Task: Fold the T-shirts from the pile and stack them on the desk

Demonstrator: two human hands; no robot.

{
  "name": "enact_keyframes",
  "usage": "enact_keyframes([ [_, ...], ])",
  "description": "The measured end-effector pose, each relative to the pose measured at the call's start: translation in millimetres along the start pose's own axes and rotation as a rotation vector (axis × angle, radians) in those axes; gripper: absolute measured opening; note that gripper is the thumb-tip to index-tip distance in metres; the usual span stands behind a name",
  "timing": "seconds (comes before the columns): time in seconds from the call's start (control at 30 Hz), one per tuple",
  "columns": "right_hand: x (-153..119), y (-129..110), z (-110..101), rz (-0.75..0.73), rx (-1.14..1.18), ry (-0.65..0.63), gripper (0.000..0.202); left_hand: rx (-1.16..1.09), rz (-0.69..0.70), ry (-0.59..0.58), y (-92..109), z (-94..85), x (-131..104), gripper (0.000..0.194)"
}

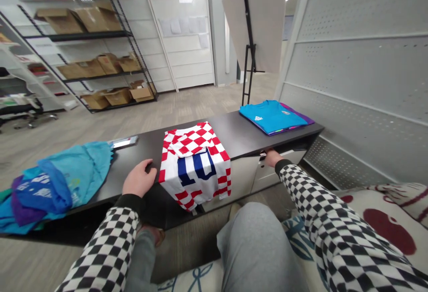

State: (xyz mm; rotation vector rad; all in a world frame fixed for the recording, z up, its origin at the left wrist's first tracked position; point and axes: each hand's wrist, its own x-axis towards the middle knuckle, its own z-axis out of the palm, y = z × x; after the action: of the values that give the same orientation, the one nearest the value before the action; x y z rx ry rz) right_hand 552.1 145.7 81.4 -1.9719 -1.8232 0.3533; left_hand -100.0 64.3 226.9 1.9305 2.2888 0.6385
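A red and white checkered jersey with a blue number 10 (197, 167) lies partly folded on the dark table (230, 133), its lower part hanging over the near edge. Just left of it, my left hand (139, 178) rests by the table edge, fingers apart and holding nothing. My right hand (272, 157) reaches to the front of the table, at the top of a white drawer front (270, 171); its fingers are largely hidden there. Beyond it sits a neat stack with a blue shirt (276, 116) on top.
Crumpled blue and purple clothes (73, 176) hang over the table's left end, beside a phone-like flat object (124, 142). A black stand (249, 55) rises behind the table. Shelves with cardboard boxes (100, 18) stand back left; a perforated panel (361, 60) is at right.
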Motion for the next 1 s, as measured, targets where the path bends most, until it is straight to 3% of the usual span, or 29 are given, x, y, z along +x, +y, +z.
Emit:
enact_keyframes([
  [0.2, -46.7, -10.2, -8.6, 0.049, 0.089, 0.083, 0.082, 0.110, 0.030, 0.065, 11.5, 1.2, -24.6, 0.052],
  [0.27, -66.0, -22.1, -12.7, 0.093, 0.127, 0.095, 0.080, 0.114, 0.044, 0.095, 13.9, 4.0, -29.5, 0.052],
  [0.33, -83.2, -38.1, -17.4, 0.112, 0.127, 0.017, 0.070, 0.090, 0.067, 0.124, 14.4, 5.4, -35.5, 0.051],
  [0.43, -106.7, -71.3, -23.7, 0.045, 0.114, -0.176, 0.050, -0.031, 0.113, 0.147, 9.4, 4.5, -53.4, 0.047],
  [0.53, -132.6, -117.4, -22.7, -0.112, 0.208, -0.300, 0.036, -0.265, 0.090, 0.149, -6.2, 8.7, -88.1, 0.040],
  [0.63, -159.6, -168.7, -9.5, -0.191, 0.409, -0.297, 0.033, -0.530, -0.074, 0.207, -28.7, 30.6, -131.0, 0.037],
  [0.73, -173.7, -207.6, 11.7, -0.119, 0.521, -0.214, 0.031, -0.702, -0.250, 0.158, -45.0, 64.6, -157.3, 0.033],
  [0.87, -161.9, -221.8, 30.8, 0.043, 0.480, -0.096, 0.027, -0.936, -0.266, 0.043, -41.4, 95.3, -146.9, 0.035],
  [1.0, -142.7, -209.5, 36.4, 0.148, 0.443, 0.088, 0.051, -1.040, -0.178, 0.025, -19.4, 98.5, -116.9, 0.046],
])
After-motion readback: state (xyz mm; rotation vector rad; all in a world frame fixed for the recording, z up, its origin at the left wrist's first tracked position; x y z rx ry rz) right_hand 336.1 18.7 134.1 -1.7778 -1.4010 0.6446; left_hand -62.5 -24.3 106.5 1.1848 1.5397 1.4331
